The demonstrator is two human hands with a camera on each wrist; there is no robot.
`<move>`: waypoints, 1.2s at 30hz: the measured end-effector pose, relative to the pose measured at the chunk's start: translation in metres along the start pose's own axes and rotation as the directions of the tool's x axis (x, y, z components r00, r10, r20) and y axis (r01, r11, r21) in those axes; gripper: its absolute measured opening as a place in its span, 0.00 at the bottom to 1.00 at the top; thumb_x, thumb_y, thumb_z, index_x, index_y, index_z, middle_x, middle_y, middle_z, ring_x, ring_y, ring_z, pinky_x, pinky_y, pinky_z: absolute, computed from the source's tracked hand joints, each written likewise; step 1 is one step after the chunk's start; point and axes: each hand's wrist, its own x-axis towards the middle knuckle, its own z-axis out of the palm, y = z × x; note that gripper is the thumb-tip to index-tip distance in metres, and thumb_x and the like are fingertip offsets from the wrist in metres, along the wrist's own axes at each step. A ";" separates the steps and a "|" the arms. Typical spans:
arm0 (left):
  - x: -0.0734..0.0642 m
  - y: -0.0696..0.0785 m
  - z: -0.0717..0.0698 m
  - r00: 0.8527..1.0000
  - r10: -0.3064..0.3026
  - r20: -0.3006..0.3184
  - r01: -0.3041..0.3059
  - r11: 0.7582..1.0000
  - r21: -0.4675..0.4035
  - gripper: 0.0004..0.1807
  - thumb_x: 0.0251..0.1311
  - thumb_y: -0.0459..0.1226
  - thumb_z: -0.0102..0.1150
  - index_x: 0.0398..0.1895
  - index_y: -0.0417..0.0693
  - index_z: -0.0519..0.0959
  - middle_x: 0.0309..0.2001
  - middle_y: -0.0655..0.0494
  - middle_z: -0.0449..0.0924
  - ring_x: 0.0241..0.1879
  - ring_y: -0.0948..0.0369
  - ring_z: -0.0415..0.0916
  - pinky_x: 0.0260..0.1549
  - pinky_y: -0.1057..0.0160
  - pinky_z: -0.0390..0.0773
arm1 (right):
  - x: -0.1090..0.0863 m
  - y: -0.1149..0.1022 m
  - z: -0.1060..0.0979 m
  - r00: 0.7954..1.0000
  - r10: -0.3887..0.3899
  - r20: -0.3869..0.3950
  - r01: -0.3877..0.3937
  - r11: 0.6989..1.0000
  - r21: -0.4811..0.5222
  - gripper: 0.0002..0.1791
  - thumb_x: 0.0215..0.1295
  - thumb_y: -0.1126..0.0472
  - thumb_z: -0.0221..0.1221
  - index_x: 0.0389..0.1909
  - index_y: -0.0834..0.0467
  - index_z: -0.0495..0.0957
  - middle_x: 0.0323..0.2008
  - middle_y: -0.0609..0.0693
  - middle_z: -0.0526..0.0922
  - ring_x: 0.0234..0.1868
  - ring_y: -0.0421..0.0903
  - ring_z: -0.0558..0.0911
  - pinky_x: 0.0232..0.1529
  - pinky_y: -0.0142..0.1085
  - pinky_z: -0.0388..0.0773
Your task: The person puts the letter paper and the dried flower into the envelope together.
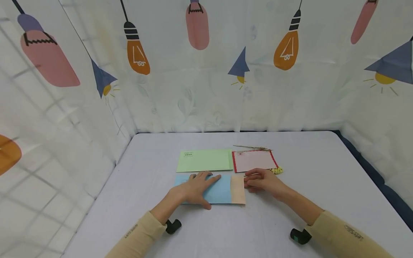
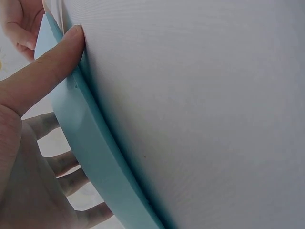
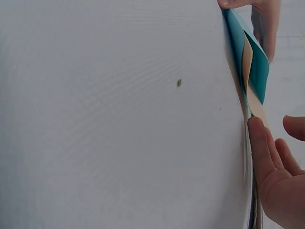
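A blue envelope (image 1: 219, 191) lies on the table, with a tan paper strip (image 1: 237, 190) at its right end. My left hand (image 1: 196, 188) rests on the envelope with fingers spread, and in the left wrist view the thumb (image 2: 59, 59) lies across its near edge. At the tan end, my right hand (image 1: 262, 182) touches the paper with extended fingers. In the right wrist view its thumb stands apart from the fingers, and the blue end (image 3: 259, 71) gapes around the tan paper.
Behind the blue envelope lies a light green envelope (image 1: 204, 160). To its right is a pale pink card (image 1: 253, 160) with red edging, a dried sprig (image 1: 255, 147) behind it and small yellow flowers (image 1: 277, 170) at its near corner. A white cloth covers the table (image 1: 226, 233).
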 end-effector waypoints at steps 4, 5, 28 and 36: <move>0.000 0.000 0.000 1.000 -0.002 0.002 0.002 1.000 -0.009 0.59 0.51 0.55 0.79 0.83 0.58 0.55 0.75 0.46 0.56 0.74 0.49 0.53 0.66 0.38 0.57 | 0.003 -0.002 0.005 1.000 -0.002 0.018 0.002 1.000 0.012 0.25 0.73 0.65 0.62 0.64 0.74 0.69 0.55 0.67 0.82 0.50 0.56 0.87 0.51 0.45 0.82; 0.000 0.000 0.000 1.000 -0.001 0.002 0.001 1.000 -0.010 0.58 0.51 0.55 0.79 0.83 0.58 0.55 0.75 0.47 0.56 0.74 0.49 0.53 0.66 0.38 0.57 | 0.003 -0.002 0.006 1.000 -0.006 0.023 0.006 1.000 0.013 0.26 0.73 0.65 0.62 0.64 0.74 0.68 0.56 0.67 0.82 0.51 0.57 0.86 0.51 0.45 0.82; 0.001 -0.001 0.000 1.000 -0.011 0.004 0.011 1.000 0.000 0.59 0.51 0.56 0.78 0.83 0.59 0.55 0.75 0.48 0.56 0.74 0.50 0.54 0.67 0.40 0.57 | 0.012 -0.004 0.020 0.996 -0.027 0.082 0.023 0.999 0.049 0.28 0.72 0.64 0.62 0.67 0.73 0.66 0.59 0.69 0.79 0.54 0.59 0.85 0.54 0.46 0.81; 0.001 0.000 0.000 1.000 -0.007 0.006 0.007 1.000 0.015 0.59 0.51 0.56 0.79 0.83 0.58 0.55 0.75 0.47 0.56 0.73 0.48 0.55 0.66 0.40 0.59 | 0.013 -0.004 0.021 0.997 -0.014 0.082 0.009 0.998 0.060 0.27 0.73 0.65 0.62 0.67 0.73 0.66 0.57 0.67 0.81 0.53 0.57 0.86 0.53 0.45 0.81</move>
